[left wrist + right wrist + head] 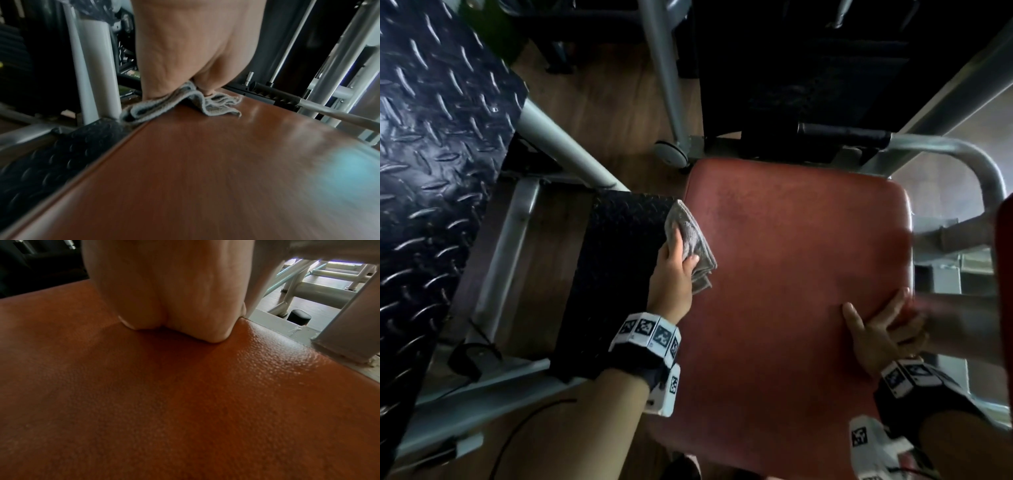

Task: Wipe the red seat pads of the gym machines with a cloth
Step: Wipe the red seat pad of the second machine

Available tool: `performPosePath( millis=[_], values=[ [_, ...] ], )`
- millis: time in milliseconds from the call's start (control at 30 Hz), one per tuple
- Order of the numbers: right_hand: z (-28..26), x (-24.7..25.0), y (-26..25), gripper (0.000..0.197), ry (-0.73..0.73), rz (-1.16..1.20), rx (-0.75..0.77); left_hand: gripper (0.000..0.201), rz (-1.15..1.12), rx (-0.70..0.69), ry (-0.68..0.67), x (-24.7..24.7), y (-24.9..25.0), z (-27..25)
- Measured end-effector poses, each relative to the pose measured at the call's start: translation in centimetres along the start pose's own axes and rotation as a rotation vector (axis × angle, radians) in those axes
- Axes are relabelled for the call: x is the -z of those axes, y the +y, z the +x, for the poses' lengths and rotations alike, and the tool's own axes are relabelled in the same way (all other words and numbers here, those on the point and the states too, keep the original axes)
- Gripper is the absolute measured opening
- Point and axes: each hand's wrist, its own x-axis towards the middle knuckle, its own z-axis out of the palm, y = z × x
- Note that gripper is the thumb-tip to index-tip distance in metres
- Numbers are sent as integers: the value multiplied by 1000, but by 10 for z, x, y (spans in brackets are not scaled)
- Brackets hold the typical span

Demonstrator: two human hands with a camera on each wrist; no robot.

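Seemingly early on, the red pad [801, 274] shows no clear wiped streak, so most looks left, with the right hand [876, 339] lying flat at its right edge and the left hand [673, 274] clutching the cloth [693, 240] against its left edge.

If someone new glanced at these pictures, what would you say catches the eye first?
The big red seat pad fills the middle of the head view. At its left edge the left hand grips a folded grey cloth, partly over the black tread plate beside the pad. The right hand rests on the pad's right edge, fingers spread.
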Motion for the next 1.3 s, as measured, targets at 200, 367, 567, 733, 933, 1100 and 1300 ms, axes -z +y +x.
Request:
performPosePath(
  millis=[200, 367, 567, 733, 933, 1100, 1300],
  values=[
    [-2, -11, 4, 107, 299, -107, 29, 69, -56, -39, -4, 0, -30, -81],
    [10, -15, 15, 112, 404, -154, 56, 67, 39, 9, -14, 1, -27, -50],
    [15, -16, 13, 103, 386, -159, 24, 66, 85, 3, 14, -1, -9, -18],
    [16, -17, 14, 98, 392, -128, 22, 70, 6, -52, -4, 0, -36, -89],
    [12, -12, 13, 99, 337, -125, 32, 69, 37, 3, -17, 0, -37, -77],
    [14, -8, 14, 100, 253, -116, 43, 69, 45, 15, -40, -4, -35, -60],
    [-2, -4, 10, 101, 270, -143, 83, 66, 52, 81, -7, -4, -59, -151]
  ],
)
